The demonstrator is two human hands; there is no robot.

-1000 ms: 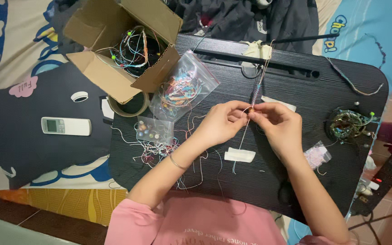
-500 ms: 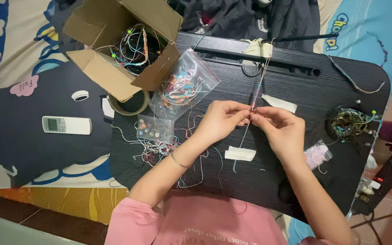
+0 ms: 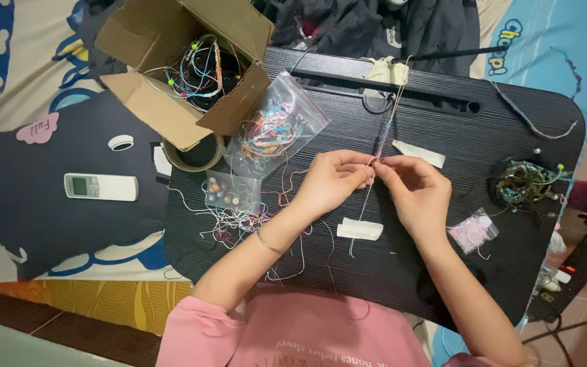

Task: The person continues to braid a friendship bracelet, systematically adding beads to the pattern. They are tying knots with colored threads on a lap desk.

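A thin braided cord (image 3: 383, 132) runs from a taped end at the far edge of the black lap table (image 3: 436, 285) toward me. My left hand (image 3: 334, 180) and my right hand (image 3: 412, 190) meet at the middle of this cord, fingertips pinching its threads at the same spot. The loose threads trail down from my fingers past a strip of white tape (image 3: 360, 230). A thin bracelet sits on my left wrist.
An open cardboard box (image 3: 171, 68) of wires stands at the back left, with a clear bag of coloured threads (image 3: 276, 129), a tape roll (image 3: 195, 155) and a small bead box (image 3: 232, 192) beside it. A tangle of bracelets (image 3: 524, 183) lies right. A white remote (image 3: 101, 187) rests on a dark cushion.
Both hands stay pinched on the cord; the fingers shift only slightly at the knot. Nothing else has moved.
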